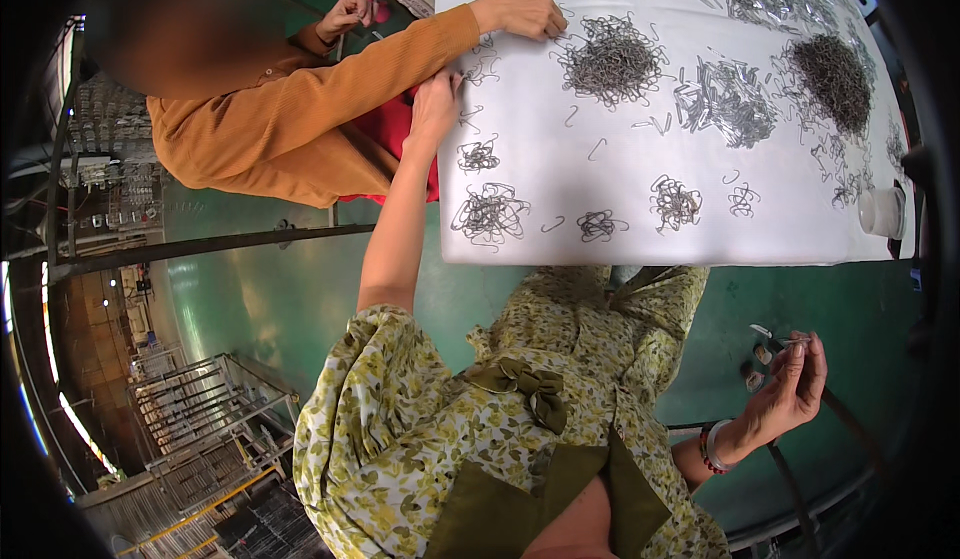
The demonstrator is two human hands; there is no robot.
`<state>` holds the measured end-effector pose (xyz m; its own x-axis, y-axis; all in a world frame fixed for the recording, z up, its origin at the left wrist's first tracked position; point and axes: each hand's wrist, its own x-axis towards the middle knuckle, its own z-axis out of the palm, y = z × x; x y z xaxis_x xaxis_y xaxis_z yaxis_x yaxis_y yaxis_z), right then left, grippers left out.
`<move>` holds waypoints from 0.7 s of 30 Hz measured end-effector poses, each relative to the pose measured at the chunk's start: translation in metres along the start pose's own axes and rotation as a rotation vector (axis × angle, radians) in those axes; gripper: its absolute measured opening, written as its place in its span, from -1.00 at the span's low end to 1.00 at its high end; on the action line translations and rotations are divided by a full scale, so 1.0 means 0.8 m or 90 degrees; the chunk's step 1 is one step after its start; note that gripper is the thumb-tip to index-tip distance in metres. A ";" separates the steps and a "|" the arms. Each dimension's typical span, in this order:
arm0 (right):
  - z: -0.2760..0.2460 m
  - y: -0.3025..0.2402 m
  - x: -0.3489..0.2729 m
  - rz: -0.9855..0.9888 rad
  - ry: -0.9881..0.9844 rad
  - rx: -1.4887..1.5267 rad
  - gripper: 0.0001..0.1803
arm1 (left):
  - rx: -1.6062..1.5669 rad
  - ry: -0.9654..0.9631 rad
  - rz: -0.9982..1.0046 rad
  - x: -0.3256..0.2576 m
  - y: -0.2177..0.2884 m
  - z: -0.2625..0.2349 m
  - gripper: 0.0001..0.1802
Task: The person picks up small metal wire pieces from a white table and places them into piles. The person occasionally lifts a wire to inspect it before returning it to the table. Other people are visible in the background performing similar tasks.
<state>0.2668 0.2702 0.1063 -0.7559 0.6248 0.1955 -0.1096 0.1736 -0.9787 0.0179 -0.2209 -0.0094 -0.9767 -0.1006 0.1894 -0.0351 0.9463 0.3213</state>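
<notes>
My left hand (436, 109) is closed at the left edge of the white table (520, 104), near some loose wire hooks; what its fingers hold, if anything, is too small to make out. Out to the right, beyond the table's front edge, my right hand (795, 384) is raised in a pinch. Between its thumb and fingertips shows a small metal piece (797, 340), its kind unclear. On the table lie a large heap of S-shaped wire hooks (612, 61), a pile of flat silver strips (728, 101) and small hook clusters (490, 213) along the front.
A co-worker in an orange jacket (290, 124) sits at the left, one hand (522, 16) reaching over the table to the hooks. A darker hook heap (830, 81) and a white cup-like container (880, 212) are at the right. Metal racks (200, 409) stand behind on the left.
</notes>
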 end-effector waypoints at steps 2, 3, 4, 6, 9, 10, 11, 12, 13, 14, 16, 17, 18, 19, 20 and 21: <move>0.004 0.002 0.003 0.004 -0.009 0.016 -0.76 | -0.088 0.010 0.064 -0.023 -0.021 -0.008 -0.83; 0.005 0.005 0.005 0.005 -0.025 0.028 -0.76 | -0.104 0.001 0.080 -0.038 -0.024 -0.013 -0.83; 0.006 0.007 0.007 0.007 -0.040 0.039 -0.76 | -0.120 -0.009 0.097 -0.050 -0.026 -0.018 -0.84; 0.015 0.001 0.006 0.033 -0.030 0.035 -0.75 | -0.107 -0.040 0.119 -0.056 -0.019 -0.018 -0.80; 0.018 -0.001 0.009 0.019 -0.051 0.052 -0.76 | -0.062 -0.034 0.142 -0.062 -0.008 -0.014 -0.71; 0.018 0.000 0.011 0.005 -0.063 0.062 -0.76 | -0.055 -0.015 0.139 -0.063 -0.008 -0.010 -0.72; 0.019 -0.001 0.010 0.011 -0.042 0.051 -0.76 | -0.048 0.001 0.141 -0.061 -0.008 -0.004 -0.73; 0.020 -0.002 0.008 0.016 -0.021 0.040 -0.75 | -0.041 0.018 0.143 -0.058 -0.008 0.001 -0.74; 0.021 -0.003 0.007 0.021 0.000 0.029 -0.75 | -0.059 0.027 0.126 -0.054 -0.008 0.003 -0.75; 0.020 -0.005 0.006 0.022 0.004 0.019 -0.75 | -0.078 0.035 0.106 -0.051 -0.005 0.005 -0.75; 0.016 -0.007 0.004 0.023 0.010 0.001 -0.75 | -0.105 0.038 0.064 -0.056 -0.002 -0.001 -0.77; 0.013 -0.009 0.002 0.016 0.009 0.002 -0.75 | -0.117 0.030 0.048 -0.059 0.003 -0.012 -0.78; 0.009 -0.009 0.000 0.012 0.004 0.008 -0.74 | -0.124 0.023 0.030 -0.066 0.001 -0.023 -0.79; 0.007 -0.009 0.000 0.008 -0.001 0.013 -0.74 | -0.144 -0.027 0.004 -0.073 -0.002 -0.028 -0.84; 0.006 -0.006 0.002 0.014 -0.005 0.019 -0.74 | -0.139 -0.046 0.036 -0.078 -0.008 -0.029 -0.84; 0.007 -0.004 0.005 0.020 -0.009 0.025 -0.74 | -0.134 -0.066 0.067 -0.085 -0.011 -0.030 -0.84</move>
<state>0.2605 0.2680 0.1098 -0.7686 0.6185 0.1634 -0.1104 0.1234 -0.9862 0.0898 -0.2300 -0.0029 -0.9894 0.0379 0.1399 0.1028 0.8642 0.4926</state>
